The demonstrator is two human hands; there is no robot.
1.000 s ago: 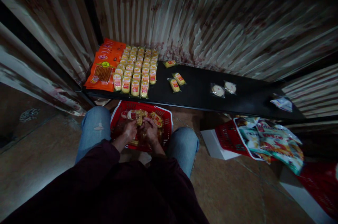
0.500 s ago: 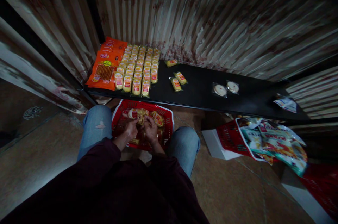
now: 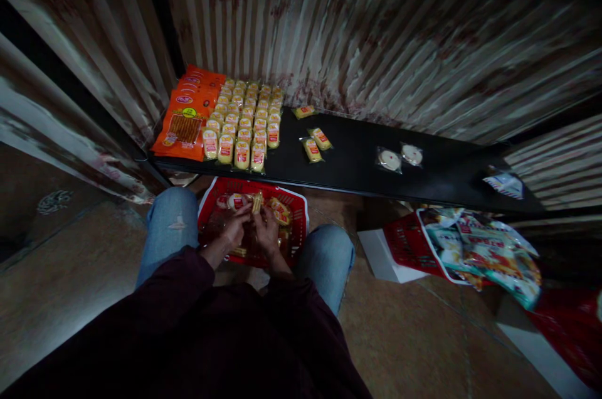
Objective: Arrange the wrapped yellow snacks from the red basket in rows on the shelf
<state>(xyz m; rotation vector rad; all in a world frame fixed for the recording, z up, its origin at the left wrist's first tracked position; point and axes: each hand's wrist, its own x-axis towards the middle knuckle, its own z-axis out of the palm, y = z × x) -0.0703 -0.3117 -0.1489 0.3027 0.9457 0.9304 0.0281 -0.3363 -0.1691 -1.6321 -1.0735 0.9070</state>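
Between my knees, both hands are over a red basket holding several wrapped snacks. My right hand is closed around a small yellow wrapped cake, which stands up on its narrow side. My left hand is closed, with its fingertips against the left side of the same cake; its grip is partly hidden. Just beyond the left fingers, a white round wrapped snack lies in the basket. A yellow wrapped snack lies to the right of my right hand.
The black shelf ahead bears orange snack bags, rows of yellow wrapped cakes, loose cakes, round white packets and a crumpled packet. At right, another red basket holds bagged snacks. Corrugated panels stand behind.
The cake in my hands has been raised and turned upright. My left fingers have stretched forward along its side. The view has shifted slightly.
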